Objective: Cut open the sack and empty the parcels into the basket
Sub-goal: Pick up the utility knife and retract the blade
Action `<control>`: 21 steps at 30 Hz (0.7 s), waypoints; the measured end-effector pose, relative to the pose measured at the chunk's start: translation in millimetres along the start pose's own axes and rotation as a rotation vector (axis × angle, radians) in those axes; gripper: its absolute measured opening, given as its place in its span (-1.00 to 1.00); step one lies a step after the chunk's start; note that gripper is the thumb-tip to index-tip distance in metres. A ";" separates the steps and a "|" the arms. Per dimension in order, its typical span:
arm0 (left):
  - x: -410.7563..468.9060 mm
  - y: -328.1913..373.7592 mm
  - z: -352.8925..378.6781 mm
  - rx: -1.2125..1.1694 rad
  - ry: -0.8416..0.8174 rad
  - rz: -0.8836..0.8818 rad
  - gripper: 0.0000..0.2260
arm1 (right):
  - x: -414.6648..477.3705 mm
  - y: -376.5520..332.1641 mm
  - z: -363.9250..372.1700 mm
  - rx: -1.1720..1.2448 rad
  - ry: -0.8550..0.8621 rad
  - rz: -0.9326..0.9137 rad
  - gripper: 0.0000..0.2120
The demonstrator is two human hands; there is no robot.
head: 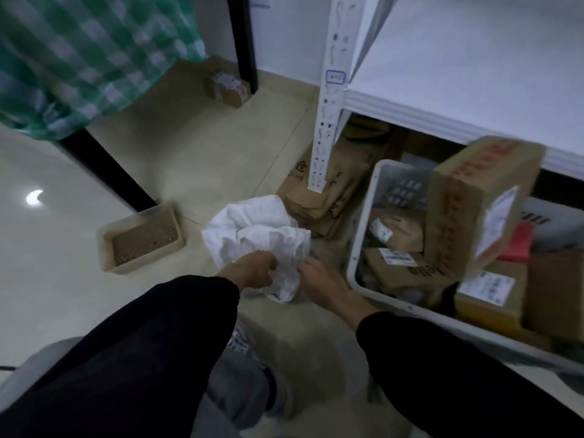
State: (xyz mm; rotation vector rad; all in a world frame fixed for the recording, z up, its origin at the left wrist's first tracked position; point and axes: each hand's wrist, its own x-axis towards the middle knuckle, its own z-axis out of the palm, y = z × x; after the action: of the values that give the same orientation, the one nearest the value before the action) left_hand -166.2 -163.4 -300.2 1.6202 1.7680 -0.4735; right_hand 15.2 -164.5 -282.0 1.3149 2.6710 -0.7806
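The sack [259, 229] is white, limp and crumpled into a loose bundle, and looks empty. It sits at the middle of the view, just above the floor [205, 153] and just beside the basket's near corner. The basket [363, 222], white plastic with slotted walls, stands at 3 to 4 o'clock and is piled with brown cardboard parcels. One large box [474, 197] with red print and a white label tilts on top of the heap.

The floor is pale glossy tile. A white metal shelf [458, 74] fills the 1 to 2 o'clock side, with flattened brown paper bags [325, 197] stacked at the foot of its post. At 9 o'clock lies a shallow tray [139, 238] of brown granules. A green checked cloth [79, 58] hangs at 10 to 11 o'clock, and a small labelled box [229, 86] sits at 12 by a black leg.

The left hand [249, 270] has its fingers curled tight, bunching the sack's lower edge. The right hand [322, 279] touches the sack from the other side. Its fingertips are lost in the folds, so I cannot tell its grip.
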 end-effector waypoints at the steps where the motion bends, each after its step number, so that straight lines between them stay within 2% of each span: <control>1: -8.9 12.3 6.3 0.005 -0.020 0.010 -0.55 | -20.9 -3.4 -4.0 -0.012 -0.012 0.020 -0.76; 3: -22.0 39.5 19.9 -0.058 -0.119 0.020 -0.48 | -55.7 -1.0 -3.8 -0.029 -0.046 0.042 -0.79; 5: -31.7 67.1 37.7 -0.146 -0.303 -0.008 -0.50 | -78.9 12.3 4.6 -0.017 -0.080 0.115 -0.82; 7: -36.9 91.7 57.8 -0.134 -0.400 -0.036 -0.51 | -99.2 30.5 17.8 0.034 -0.129 0.167 -0.85; 9: -34.5 117.0 79.3 -0.058 -0.385 -0.007 -0.49 | -122.9 49.3 27.0 0.075 -0.197 0.243 -0.86; 13: -30.1 169.7 113.0 0.059 -0.326 0.118 -0.38 | -162.8 87.1 43.6 0.194 -0.258 0.394 -0.76; 15: -28.9 191.0 128.8 0.061 -0.349 0.149 -0.40 | -180.2 101.9 53.2 0.210 -0.262 0.474 -0.81; 19: -12.9 209.4 158.0 0.061 -0.318 0.164 -0.46 | -206.1 128.6 69.8 0.281 -0.245 0.608 -0.72; 21: -2.4 212.6 166.9 0.039 -0.299 0.156 -0.50 | -216.3 141.1 81.8 0.283 -0.240 0.655 -0.75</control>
State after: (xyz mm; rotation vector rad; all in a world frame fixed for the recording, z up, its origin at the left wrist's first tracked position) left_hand 79.9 -243.9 -377.6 1.6049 1.4095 -0.6429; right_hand 245.8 -288.0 -352.5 1.8609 1.8107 -1.1338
